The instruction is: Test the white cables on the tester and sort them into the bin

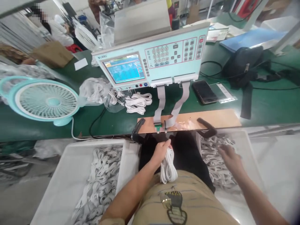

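Observation:
My left hand (161,152) is closed around the top of a coiled white cable bundle (169,168), which hangs in front of my shirt. Its fingertips are close to the table edge, just below two small connectors on a copper-coloured board. Over the right bin, my right hand (231,157) is slightly blurred; its fingers look loosely apart and no cable shows in it. Below that hand lie many white cable bundles (217,167). A green adapter board (158,125) and a second connector (165,124) end the grey ribbon cables (180,103) from the tester (173,70).
Black clamps (138,129) (207,128) hold the copper-coloured board (187,120) at the table edge. A left bin (61,175) contains cable bundles. On the green table are a turquoise fan (53,101), more coiled cables (138,103), a phone (205,92) and a black bag (241,67).

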The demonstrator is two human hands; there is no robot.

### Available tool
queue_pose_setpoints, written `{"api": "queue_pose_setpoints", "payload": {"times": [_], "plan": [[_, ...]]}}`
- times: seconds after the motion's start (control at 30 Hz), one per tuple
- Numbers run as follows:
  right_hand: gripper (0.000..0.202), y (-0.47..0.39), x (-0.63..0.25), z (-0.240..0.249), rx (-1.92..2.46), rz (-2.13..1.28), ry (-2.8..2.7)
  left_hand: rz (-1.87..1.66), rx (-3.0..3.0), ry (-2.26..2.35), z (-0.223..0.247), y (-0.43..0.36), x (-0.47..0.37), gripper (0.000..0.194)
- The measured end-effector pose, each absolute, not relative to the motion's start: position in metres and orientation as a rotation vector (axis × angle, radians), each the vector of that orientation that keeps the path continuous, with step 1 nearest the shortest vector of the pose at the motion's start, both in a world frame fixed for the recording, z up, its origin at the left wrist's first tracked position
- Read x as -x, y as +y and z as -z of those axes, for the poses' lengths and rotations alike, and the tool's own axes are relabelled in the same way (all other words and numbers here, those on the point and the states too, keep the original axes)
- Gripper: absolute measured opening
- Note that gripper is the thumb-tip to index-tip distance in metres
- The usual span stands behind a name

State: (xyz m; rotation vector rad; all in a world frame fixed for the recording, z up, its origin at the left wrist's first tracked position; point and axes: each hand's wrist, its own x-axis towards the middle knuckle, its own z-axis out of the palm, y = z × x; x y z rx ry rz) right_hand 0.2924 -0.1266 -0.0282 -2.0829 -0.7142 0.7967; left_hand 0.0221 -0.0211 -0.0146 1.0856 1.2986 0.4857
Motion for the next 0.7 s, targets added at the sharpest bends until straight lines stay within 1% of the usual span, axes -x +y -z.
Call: {"api": "queue_pose_setpoints", "payload": {"times": [0.07, 0.1, 0.13, 0.17, 0.23, 0.3, 0.33, 0.43, 0.57, 0.63, 0.7], "plan": [[0.044, -0.129, -0.241, 0.024, 1.732, -1.151, -0.889, -0.494, -1.191, 1.302, 0.014, -0.022, -0.029, 0.051], [0.048, -0.127, -0.212, 0.021, 1.566, -1.299, -0.969, -0.518, -1.247, 1.307, 0.013, -0.022, -0.032, 0.051], [0.048, -0.123, -0.187, 0.017, 1.444, -1.389, -1.042, -0.558, -1.302, 1.311, 0.010, -0.023, -0.033, 0.050], [0.046, -0.118, -0.166, 0.013, 1.363, -1.410, -1.086, -0.603, -1.348, 1.312, 0.007, -0.023, -0.033, 0.049], [0.036, -0.106, -0.143, 0.006, 1.293, -1.419, -1.105, -0.650, -1.367, 1.285, -0.001, -0.023, -0.026, 0.046], [0.027, -0.095, -0.143, 0.003, 1.243, -1.540, -1.034, -0.596, -1.281, 1.200, -0.009, -0.023, -0.011, 0.045], [0.026, -0.091, -0.148, 0.003, 1.197, -1.648, -0.979, -0.545, -1.229, 1.140, -0.013, -0.023, -0.002, 0.044], [0.027, -0.082, -0.164, 0.006, 1.030, -1.957, -0.827, -0.410, -1.186, 0.995, -0.019, -0.024, 0.023, 0.044], [0.028, -0.077, -0.167, 0.004, 0.927, -2.253, -0.798, -0.310, -1.190, 0.903, -0.022, -0.024, 0.038, 0.049], [0.031, -0.075, -0.163, -0.002, 0.915, -2.311, -0.861, -0.289, -1.178, 0.886, -0.021, -0.024, 0.038, 0.046], [0.034, -0.074, -0.158, -0.009, 0.945, -2.217, -1.011, -0.301, -1.184, 0.913, -0.020, -0.025, 0.036, 0.041]]}}
